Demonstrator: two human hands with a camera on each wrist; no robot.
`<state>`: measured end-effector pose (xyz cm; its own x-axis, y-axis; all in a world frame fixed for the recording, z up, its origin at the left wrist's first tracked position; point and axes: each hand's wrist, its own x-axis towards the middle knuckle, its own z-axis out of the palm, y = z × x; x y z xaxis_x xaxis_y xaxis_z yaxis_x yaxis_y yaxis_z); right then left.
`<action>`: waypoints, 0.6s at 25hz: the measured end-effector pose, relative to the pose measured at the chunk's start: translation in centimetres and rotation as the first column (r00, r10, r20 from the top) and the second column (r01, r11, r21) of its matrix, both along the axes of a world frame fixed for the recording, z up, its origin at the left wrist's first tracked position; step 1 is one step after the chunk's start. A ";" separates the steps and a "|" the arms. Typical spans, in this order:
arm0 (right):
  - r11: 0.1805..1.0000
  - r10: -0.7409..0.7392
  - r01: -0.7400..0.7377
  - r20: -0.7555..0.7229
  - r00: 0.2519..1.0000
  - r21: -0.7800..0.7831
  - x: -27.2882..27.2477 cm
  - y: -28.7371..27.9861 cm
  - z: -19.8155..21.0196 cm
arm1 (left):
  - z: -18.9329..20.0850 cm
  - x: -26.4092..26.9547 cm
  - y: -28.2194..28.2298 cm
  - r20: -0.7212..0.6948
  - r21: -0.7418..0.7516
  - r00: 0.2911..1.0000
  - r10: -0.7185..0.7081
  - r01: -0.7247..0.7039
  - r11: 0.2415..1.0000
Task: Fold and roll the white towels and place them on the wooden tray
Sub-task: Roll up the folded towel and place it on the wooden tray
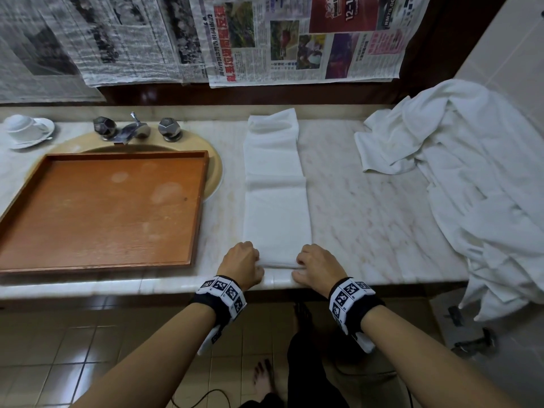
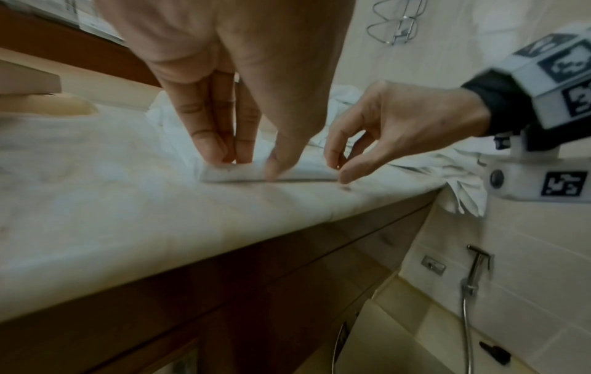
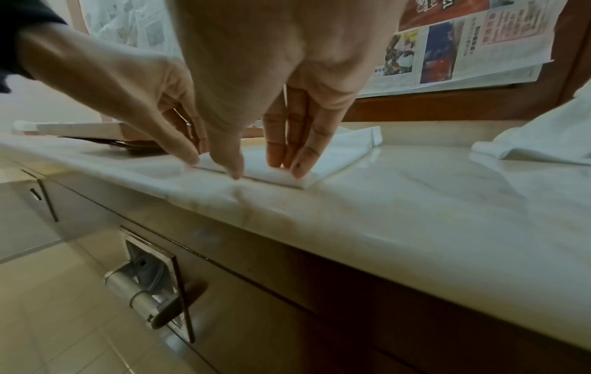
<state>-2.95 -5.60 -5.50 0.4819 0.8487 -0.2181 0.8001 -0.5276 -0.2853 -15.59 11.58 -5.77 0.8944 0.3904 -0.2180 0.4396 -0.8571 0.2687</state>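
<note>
Pinching the folded towel's (image 1: 276, 213) near end, both hands (image 1: 240, 262) (image 1: 319, 265) sit apart.

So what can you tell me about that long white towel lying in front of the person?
The towel is plain white cloth, folded lengthwise into a long narrow strip. It lies flat on the pale marble counter, running from the near edge back toward the wall, where its far end rumples up. A crosswise crease shows partway along. The left hand and right hand hold its near end, fingertips on top and thumbs at the edge. It sits between the wooden tray and a heap of towels.
</note>
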 end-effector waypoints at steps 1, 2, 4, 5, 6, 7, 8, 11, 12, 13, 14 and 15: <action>1.000 0.006 -0.006 0.003 1.000 -0.016 0.1 0.1 0.1 | 0.0 -0.1 0.0 -0.003 -0.002 1.000 -0.021 0.021 1.000; 0.999 0.014 -0.014 0.008 1.000 -0.035 0.2 0.2 0.3 | 0.0 0.0 0.1 -0.008 -0.004 0.999 -0.039 0.039 0.999; 0.996 0.040 -0.037 0.029 0.999 -0.079 0.5 0.8 0.5 | 0.1 0.2 0.5 -0.014 0.010 0.998 -0.057 0.057 0.998; 0.994 0.048 -0.044 0.039 0.998 -0.102 0.6 1.1 0.6 | 0.1 0.4 0.6 -0.021 0.027 0.998 -0.065 0.065 0.997; 0.992 0.050 -0.044 0.046 0.998 -0.119 0.7 1.3 0.5 | 0.2 0.6 0.6 -0.034 0.046 0.997 -0.072 0.074 0.996; 0.991 0.048 -0.041 0.049 0.998 -0.131 0.7 1.4 0.5 | 0.3 0.7 0.5 -0.048 0.064 0.996 -0.080 0.083 0.995; 0.991 0.042 -0.036 0.046 0.998 -0.130 0.8 1.4 0.5 | 0.4 0.7 0.4 -0.059 0.077 0.995 -0.085 0.090 0.993; 0.997 0.039 -0.038 0.016 0.999 -0.066 1.3 0.8 0.4 | 0.4 0.2 0.9 -0.065 0.073 0.991 -0.113 0.118 0.990; 0.998 0.043 -0.044 -0.003 0.999 -0.037 1.6 0.5 0.4 | 0.4 0.1 1.2 -0.057 0.059 0.989 -0.135 0.138 0.989; 0.999 0.045 -0.046 -0.030 0.999 -0.017 1.9 0.3 0.4 | 0.4 -0.1 1.4 -0.046 0.033 0.987 -0.155 0.156 0.987; 0.999 0.045 -0.046 -0.053 0.998 -0.008 2.2 0.0 0.4 | 0.4 -0.2 1.7 -0.033 0.006 0.985 -0.172 0.172 0.985; 0.999 0.046 -0.047 -0.069 0.997 -0.008 2.5 -0.1 0.4 | 0.4 -0.3 2.0 -0.022 -0.017 0.982 -0.188 0.188 0.982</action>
